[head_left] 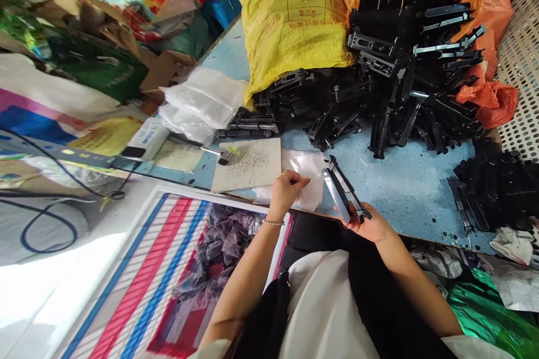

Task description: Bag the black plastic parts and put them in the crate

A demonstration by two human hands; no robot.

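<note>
My right hand [364, 225] is wrapped round the lower end of a black and silver metal part [340, 190], which points up and to the left over the table's front edge. My left hand [289, 189] is closed, thumb and fingertips together, over a stack of clear plastic bags [309, 171]. Whether a bag is pinched in it is too small to tell. Left of that hand lies a cardboard sheet [248, 176] strewn with small metal bits, with a black-headed tool [225, 157] on its upper left.
Many black metal parts [387, 101] spill from a yellow woven sack [298, 17] at the back. More parts [497, 188] are piled at right. A striped bag [143, 269] with wrapped items stands below the table's left front edge.
</note>
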